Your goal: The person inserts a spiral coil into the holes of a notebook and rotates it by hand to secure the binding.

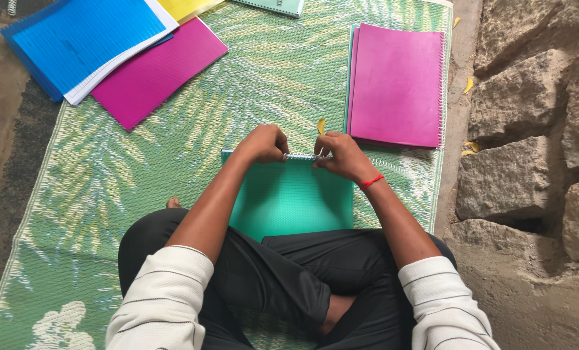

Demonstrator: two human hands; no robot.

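We see the left hand (263,144) and the right hand (341,155) side by side at the far edge of a teal spiral notebook (289,198), which lies on a green leaf-patterned mat (108,194) just ahead of the person's crossed legs. Both hands pinch the wire spiral binding (300,157) that runs along the notebook's 12 o'clock edge: the left grip is clamped on its left end, the right grip clamped on its right end, fingers curled tight. A red thread bracelet (371,181) circles the right wrist.

At 1 o'clock from the hands, a magenta spiral notebook (396,84) rests on the mat, stacked on a teal one whose edge peeks out on its left. A small yellow leaf (321,126) lies between it and the right hand. At 10 o'clock, well apart, a magenta cover sheet (157,74) sits partly under a blue cover (85,35) with lined paper beneath. A rough stone wall (535,116) borders the mat at 3 o'clock.
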